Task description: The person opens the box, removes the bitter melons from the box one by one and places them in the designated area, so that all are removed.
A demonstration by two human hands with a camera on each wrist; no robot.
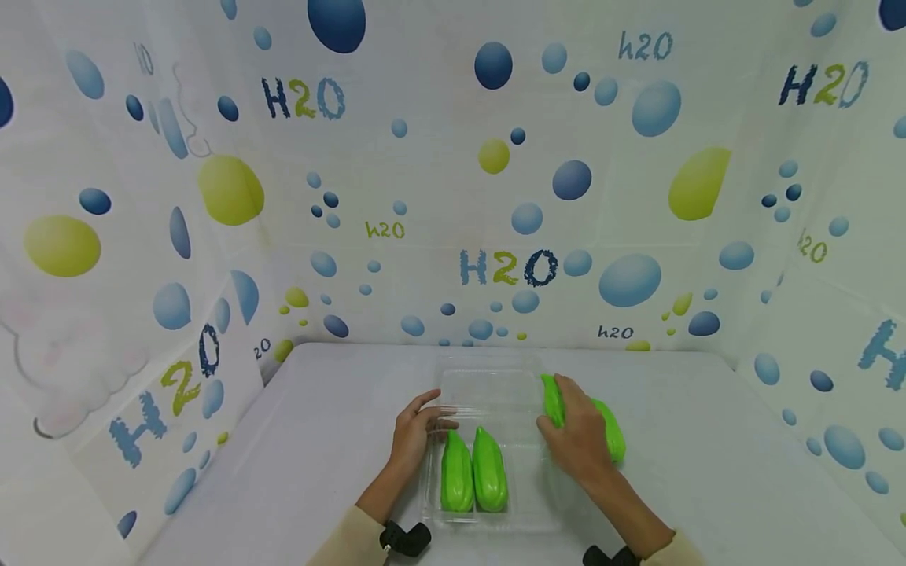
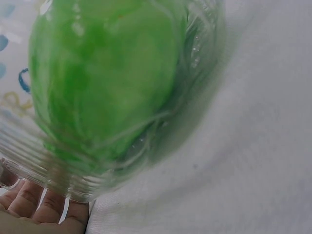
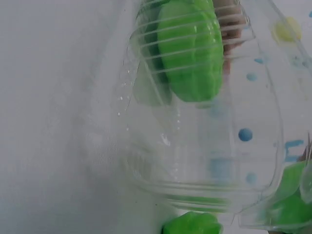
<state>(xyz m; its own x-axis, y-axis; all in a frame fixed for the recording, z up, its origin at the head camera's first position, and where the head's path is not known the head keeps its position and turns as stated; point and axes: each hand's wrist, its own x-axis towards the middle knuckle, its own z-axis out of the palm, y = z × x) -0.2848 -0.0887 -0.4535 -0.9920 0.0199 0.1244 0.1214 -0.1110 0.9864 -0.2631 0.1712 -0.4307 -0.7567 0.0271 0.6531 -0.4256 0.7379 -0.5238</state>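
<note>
In the head view a clear plastic clamshell box (image 1: 532, 487) lies on the table, its lid (image 1: 488, 387) folded back away from me. Two glossy green gourds (image 1: 456, 475) lie side by side in its left part, tips pointing away. My left hand (image 1: 414, 432) holds the box's left side, fingers over the edge near the hinge. Over the box's right edge, my right hand (image 1: 582, 432) grips another green gourd (image 1: 552, 399), partly hidden by the fingers. One more gourd (image 1: 612, 432) lies just right of that hand. Through the box wall, the left wrist view shows a gourd (image 2: 107, 83) up close.
A white cloth (image 1: 318, 440) covers the table. White curtains (image 1: 425, 157) printed with blue and green bubbles and H2O lettering stand behind it and on both sides. Dark wrist cameras (image 1: 406, 538) are strapped to both wrists.
</note>
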